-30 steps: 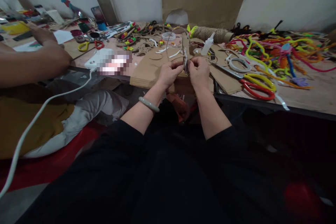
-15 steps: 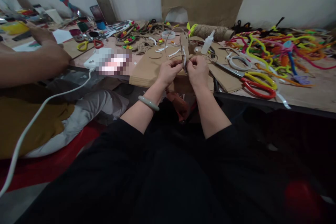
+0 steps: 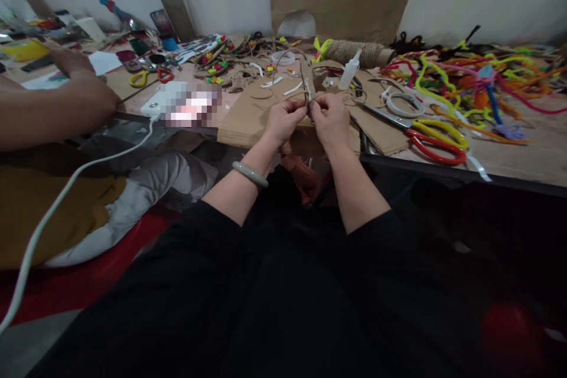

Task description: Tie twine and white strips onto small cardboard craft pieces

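Observation:
Over the stacked cardboard [image 3: 243,118], my left hand [image 3: 282,123] and my right hand [image 3: 330,121] meet fingertip to fingertip. Both pinch a thin brown strip [image 3: 304,74], perhaps paper cord or cardboard, that rises from between them. A white strip of tape or paper [image 3: 309,90] lies along it just above the fingers. The part inside the pinch is hidden. More white strips [image 3: 292,89] rest on the cardboard beyond my left hand. A white glue bottle [image 3: 349,72] stands behind my right hand, and large scissors [image 3: 436,140] with red and yellow handles lie to its right.
A tape roll [image 3: 404,105] sits near the scissors. Behind lies a twine spool [image 3: 357,52]; colourful pipe cleaners [image 3: 469,85] spread at right. Beaded brown pieces [image 3: 221,65] lie at back left. Another person's arm [image 3: 57,100] reaches in at left, near a white cable [image 3: 84,168].
My right hand has shifted slightly left, and its fingertips are now closer to those of my left hand. Less of the strip shows between them.

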A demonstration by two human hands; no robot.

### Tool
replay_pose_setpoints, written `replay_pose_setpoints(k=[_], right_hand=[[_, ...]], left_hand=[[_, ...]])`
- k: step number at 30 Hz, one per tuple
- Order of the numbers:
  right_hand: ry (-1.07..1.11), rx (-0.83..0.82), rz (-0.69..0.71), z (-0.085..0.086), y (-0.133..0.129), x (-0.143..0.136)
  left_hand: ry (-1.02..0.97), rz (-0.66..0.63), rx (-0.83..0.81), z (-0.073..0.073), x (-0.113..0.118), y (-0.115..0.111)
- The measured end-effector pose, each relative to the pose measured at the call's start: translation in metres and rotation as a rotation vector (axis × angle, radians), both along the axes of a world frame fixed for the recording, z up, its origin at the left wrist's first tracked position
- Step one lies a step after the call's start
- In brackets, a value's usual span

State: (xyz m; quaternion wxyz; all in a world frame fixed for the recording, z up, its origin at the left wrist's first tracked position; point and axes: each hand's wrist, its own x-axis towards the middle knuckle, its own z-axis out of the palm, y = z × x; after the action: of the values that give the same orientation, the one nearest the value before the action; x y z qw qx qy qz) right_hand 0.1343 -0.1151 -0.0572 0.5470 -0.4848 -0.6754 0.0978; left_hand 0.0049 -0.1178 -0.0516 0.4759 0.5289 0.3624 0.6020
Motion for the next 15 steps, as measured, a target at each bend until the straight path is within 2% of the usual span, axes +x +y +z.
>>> replay_pose_setpoints(k=[8,15], right_hand=[[-0.096,-0.134,-0.102,0.008,-0.009,-0.006],[-0.149,-0.114,-0.165,0.008,-0.011,-0.011]], left_hand=[[0.025,0.038,0.018,0.0,0.002,0.0],[0.079,0.134,-0.012,-0.002,0.006,0.004]])
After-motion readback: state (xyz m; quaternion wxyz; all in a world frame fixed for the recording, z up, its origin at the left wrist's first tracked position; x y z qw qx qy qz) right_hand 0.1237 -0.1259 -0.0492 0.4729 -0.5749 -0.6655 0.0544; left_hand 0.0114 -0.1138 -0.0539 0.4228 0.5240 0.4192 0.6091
